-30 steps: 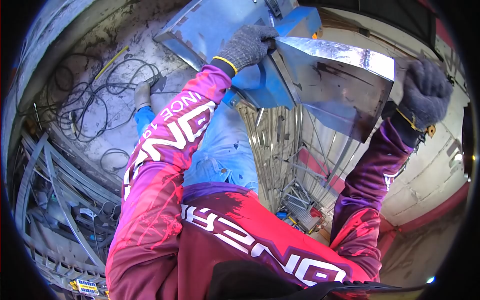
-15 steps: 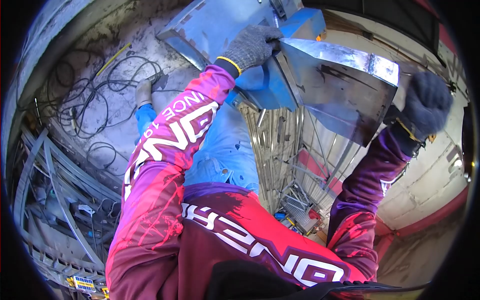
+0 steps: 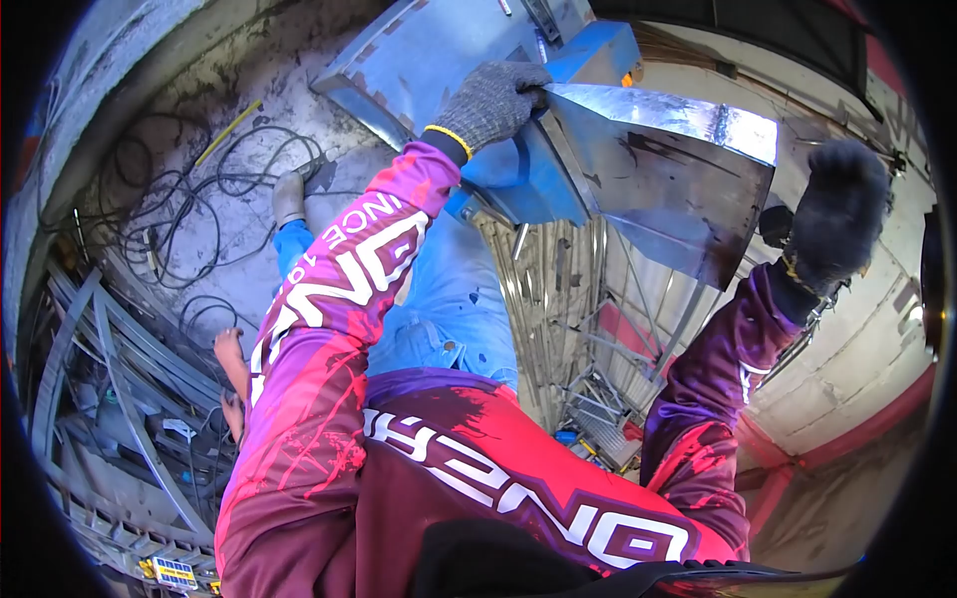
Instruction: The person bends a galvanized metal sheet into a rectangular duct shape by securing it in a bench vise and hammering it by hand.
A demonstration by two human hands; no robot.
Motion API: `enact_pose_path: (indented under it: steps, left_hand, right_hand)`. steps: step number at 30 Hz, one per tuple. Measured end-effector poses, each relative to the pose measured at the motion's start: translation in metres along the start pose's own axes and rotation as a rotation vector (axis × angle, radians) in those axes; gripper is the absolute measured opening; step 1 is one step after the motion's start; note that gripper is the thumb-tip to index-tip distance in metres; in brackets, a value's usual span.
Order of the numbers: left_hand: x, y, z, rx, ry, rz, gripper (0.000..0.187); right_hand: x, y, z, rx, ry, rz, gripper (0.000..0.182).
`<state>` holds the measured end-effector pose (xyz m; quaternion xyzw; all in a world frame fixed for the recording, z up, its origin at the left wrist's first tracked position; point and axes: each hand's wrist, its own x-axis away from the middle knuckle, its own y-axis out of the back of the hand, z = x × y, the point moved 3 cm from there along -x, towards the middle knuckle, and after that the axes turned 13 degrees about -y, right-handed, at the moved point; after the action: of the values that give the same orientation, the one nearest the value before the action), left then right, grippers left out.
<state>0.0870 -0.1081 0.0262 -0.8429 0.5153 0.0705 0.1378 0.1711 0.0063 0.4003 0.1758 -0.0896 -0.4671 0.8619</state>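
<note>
Metal sheet (image 3: 688, 184) at upper right looks stiff, slick, best held along its edge. Our left hand (image 3: 493, 102) pinches its corner; we cannot tell what our blurred right hand (image 3: 847, 204) grips.

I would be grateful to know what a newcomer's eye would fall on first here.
Probably the pink-and-purple lettered shirt, filling the lower middle of the view. Next comes the metal piece at upper right, its top edge gleaming, with the gloved left hand at its upper-left corner. The blurred right hand, raised at far right, also stands out.
</note>
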Motion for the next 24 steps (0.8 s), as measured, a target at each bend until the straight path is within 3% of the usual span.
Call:
enact_pose_path:
  steps: [1, 3, 5, 6, 7, 8, 10, 13, 16, 19, 21, 23, 24]
  left_hand:
    - [0.0, -0.001, 0.003, 0.013, -0.004, -0.018, 0.024]
    - [0.001, -0.001, 0.003, 0.007, -0.01, -0.013, 0.025]
    - [0.001, 0.005, -0.005, 0.002, -0.016, -0.01, 0.026]
    - [0.002, 0.013, -0.011, 0.161, 0.134, -0.049, 0.028]
    - [0.003, 0.02, -0.014, 0.319, 0.282, -0.089, 0.031]
    - [0.003, 0.021, -0.006, 0.318, 0.283, -0.091, 0.031]
    - [0.004, 0.022, 0.021, 0.902, 0.378, -0.498, 0.038]
    - [0.0, 0.011, 0.03, 1.18, 0.355, -0.62, 0.045]
    - [-0.006, 0.0, 0.03, 1.331, 0.303, -0.601, 0.052]
    - [-0.008, -0.004, 0.014, 1.253, 0.361, -0.555, 0.056]
    - [-0.005, -0.003, 0.021, 1.212, 0.401, -0.534, 0.05]
    - [0.007, 0.001, 0.028, 0.927, 0.413, -0.53, 0.043]
    - [0.014, 0.003, 0.028, 0.978, 0.407, -0.506, 0.035]
  right_hand:
    - [-0.003, 0.0, -0.004, 0.52, 0.104, 0.103, 0.037]
    - [0.024, -0.056, -0.015, 0.838, 0.169, 0.201, 0.054]
    - [0.026, -0.067, -0.024, 1.115, 0.257, 0.387, 0.067]
    - [0.022, -0.062, -0.031, 1.176, 0.155, 0.342, 0.059]
    - [0.02, -0.06, -0.033, 1.172, 0.16, 0.345, 0.059]
    - [0.018, -0.055, -0.035, 1.141, 0.124, 0.288, 0.057]
    - [0.017, -0.05, -0.039, 1.046, 0.122, 0.236, 0.056]
    - [0.019, -0.044, -0.04, 1.083, 0.163, 0.255, 0.054]
    - [0.02, -0.043, -0.042, 0.991, 0.144, 0.237, 0.051]
    - [0.022, -0.043, -0.043, 0.955, 0.13, 0.217, 0.049]
    - [0.018, -0.041, -0.044, 0.962, 0.152, 0.248, 0.048]
    - [0.023, -0.04, -0.039, 0.985, 0.146, 0.265, 0.048]
    - [0.03, -0.043, -0.033, 0.951, 0.165, 0.254, 0.048]
